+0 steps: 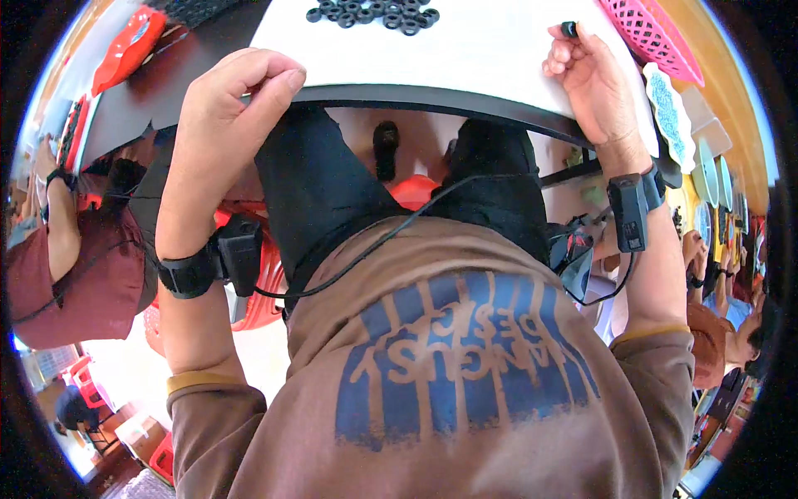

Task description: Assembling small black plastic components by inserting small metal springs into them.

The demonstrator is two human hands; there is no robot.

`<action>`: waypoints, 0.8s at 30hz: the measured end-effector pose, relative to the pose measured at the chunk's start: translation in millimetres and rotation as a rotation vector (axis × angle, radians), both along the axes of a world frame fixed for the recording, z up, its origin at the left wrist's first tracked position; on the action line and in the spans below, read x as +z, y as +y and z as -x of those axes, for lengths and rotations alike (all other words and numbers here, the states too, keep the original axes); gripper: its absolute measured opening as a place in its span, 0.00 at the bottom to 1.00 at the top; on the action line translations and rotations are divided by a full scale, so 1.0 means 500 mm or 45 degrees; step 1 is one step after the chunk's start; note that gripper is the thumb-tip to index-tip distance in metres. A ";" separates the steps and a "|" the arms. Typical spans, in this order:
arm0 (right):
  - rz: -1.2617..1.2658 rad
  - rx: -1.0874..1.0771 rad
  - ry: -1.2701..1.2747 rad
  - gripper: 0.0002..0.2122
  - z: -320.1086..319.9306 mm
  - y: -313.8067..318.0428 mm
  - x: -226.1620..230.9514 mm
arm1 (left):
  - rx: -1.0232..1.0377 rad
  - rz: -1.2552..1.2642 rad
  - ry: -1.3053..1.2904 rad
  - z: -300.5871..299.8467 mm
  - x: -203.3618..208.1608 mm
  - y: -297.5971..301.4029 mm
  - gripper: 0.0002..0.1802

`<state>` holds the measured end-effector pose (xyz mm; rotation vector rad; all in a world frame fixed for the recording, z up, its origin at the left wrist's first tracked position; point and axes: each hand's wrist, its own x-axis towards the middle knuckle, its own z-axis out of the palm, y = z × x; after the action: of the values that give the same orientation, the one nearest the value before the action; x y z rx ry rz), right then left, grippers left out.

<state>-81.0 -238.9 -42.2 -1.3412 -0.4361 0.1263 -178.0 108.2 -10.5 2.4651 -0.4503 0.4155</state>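
Between the thumb and forefinger of my right hand point(592, 87) sits a small black ring-shaped piece point(568, 30), over the right side of the white work surface point(482, 62). The other fingers of that hand are curled. My left hand point(237, 104) is closed near the surface's left edge, thumb against the bent forefinger; whatever the fingertips may hold cannot be made out. A loose pile of black rings point(391, 15) lies on the white surface at the far middle, apart from both hands.
A pink perforated basket point(652, 37) and a white-and-blue scalloped tray point(670, 116) are at the right. An orange-red tray point(129, 50) lies at the far left. Each forearm carries a strapped black box with a cable point(374, 258). Other people sit to both sides.
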 end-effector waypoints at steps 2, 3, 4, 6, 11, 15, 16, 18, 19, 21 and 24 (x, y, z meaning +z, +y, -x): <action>-0.041 0.056 0.019 0.18 -0.008 -0.006 -0.004 | -0.006 -0.011 0.018 -0.015 -0.009 -0.011 0.07; -0.077 0.124 0.021 0.18 -0.010 -0.003 -0.001 | -0.002 -0.018 0.020 -0.021 -0.013 -0.013 0.08; -0.151 -0.133 0.172 0.14 0.023 0.034 0.027 | 0.003 -0.022 0.042 -0.024 -0.014 -0.016 0.08; -0.147 -0.129 0.138 0.14 0.020 0.033 0.028 | -0.013 -0.061 0.002 -0.040 -0.007 -0.028 0.09; -0.108 -0.133 0.111 0.15 0.009 0.022 0.013 | 0.087 0.025 -0.022 -0.062 0.023 -0.064 0.08; -0.067 0.099 0.013 0.18 -0.010 -0.006 0.005 | 0.022 0.375 0.030 -0.070 0.010 -0.039 0.10; -0.081 0.105 0.044 0.18 -0.011 -0.009 0.006 | 0.013 0.515 0.078 -0.068 0.008 -0.030 0.10; -0.123 0.092 0.109 0.17 -0.016 -0.006 0.001 | 0.038 0.542 0.058 -0.058 0.009 -0.013 0.09; -0.119 0.102 0.107 0.17 -0.020 -0.004 -0.001 | 0.046 0.567 0.062 -0.056 0.010 -0.012 0.09; -0.155 0.116 0.150 0.16 -0.024 -0.004 -0.001 | 0.067 0.556 0.066 -0.055 0.005 0.000 0.09; -0.185 0.111 0.134 0.16 -0.014 -0.002 0.001 | 0.198 0.452 0.028 -0.050 0.003 0.001 0.10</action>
<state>-73.9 -240.2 -41.9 -1.1674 -0.4071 0.2317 -152.8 108.7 -9.1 2.1620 -0.1583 0.4862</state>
